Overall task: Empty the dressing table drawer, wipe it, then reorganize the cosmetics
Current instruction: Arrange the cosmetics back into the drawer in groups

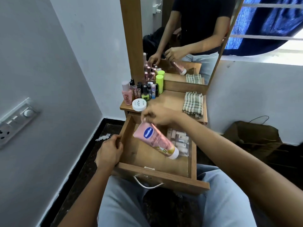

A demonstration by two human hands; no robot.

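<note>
A wooden worktop (170, 100) with its drawer (177, 181) pulled out.
The right hand (158, 116) pinches a pink tube (155, 141) by its flat end above the drawer; the left hand (109, 149) grips the drawer's side.

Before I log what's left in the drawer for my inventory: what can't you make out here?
Head view:
- The clear plastic case is partly covered by the Vaseline tube that the right hand pinches; item count unclear.
- The rear of the drawer is hidden behind that hand.
- The tube's lower print is blurred.
- The small bottles on the tabletop have labels too small to read.
</note>
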